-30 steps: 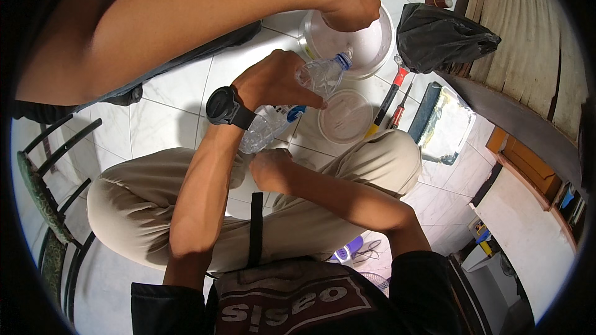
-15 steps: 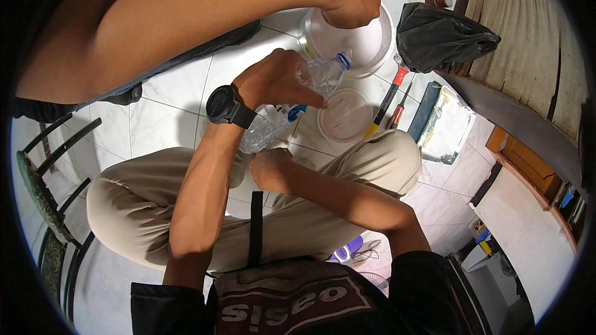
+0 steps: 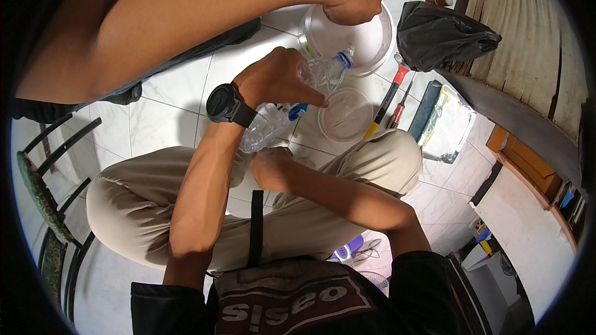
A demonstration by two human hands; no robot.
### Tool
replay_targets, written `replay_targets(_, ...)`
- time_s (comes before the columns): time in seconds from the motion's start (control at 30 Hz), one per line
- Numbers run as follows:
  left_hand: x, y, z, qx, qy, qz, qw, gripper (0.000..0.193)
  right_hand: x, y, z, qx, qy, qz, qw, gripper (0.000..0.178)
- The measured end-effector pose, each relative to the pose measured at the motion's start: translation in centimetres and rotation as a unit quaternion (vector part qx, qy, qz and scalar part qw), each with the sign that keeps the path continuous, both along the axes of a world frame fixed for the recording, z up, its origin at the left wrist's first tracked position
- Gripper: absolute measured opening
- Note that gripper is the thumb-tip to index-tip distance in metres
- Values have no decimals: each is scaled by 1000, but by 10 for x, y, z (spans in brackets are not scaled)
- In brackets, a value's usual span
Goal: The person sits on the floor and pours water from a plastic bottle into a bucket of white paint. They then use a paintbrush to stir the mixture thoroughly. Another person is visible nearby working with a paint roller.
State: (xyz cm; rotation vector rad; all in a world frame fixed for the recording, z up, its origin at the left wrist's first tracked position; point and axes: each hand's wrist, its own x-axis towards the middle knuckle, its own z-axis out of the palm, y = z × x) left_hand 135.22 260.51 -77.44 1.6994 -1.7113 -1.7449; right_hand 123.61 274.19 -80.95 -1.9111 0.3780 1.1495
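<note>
A: Holding what with the left hand (image 3: 273, 77)?

B: Gripping a clear bottle (image 3: 288, 113), fingers wrapped around its upper body. Tilted, with the blue-ringed neck at the near rim of the white bucket (image 3: 390, 40), above the tiled floor (image 3: 167, 124).

A: And with the right hand (image 3: 272, 169)?

B: Curled beside the bottle's base; cannot tell whether touching it or pinching anything.

A: How far along?

B: Partway, judging by the tilt. Already in place at the rim, apparently uncapped. Cannot make out any flow, nor how much is left inside.

A: Working alone at the bucket?

B: No, reaching over the pale filling (image 3: 335, 40) too, with a co-worker's hand (image 3: 354, 7), fingertips hidden.

A: Lying nearby?

B: Just beside the bucket's near rim, a round pale disc (image 3: 346, 116). Toward the floor's right edge, a red-and-black tool (image 3: 393, 91) and a smeared white tray (image 3: 448, 125).
</note>
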Motion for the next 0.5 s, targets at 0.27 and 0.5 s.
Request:
replay_targets(0.27,-1,-1,0,3,-2,0,1000,62,-2,0,-1,-12,-14,8,1000,32)
replay_targets(0.5,-2,-2,-1,1,-3,-8,1000,60,1,-5,3,8,10,10,1000,36)
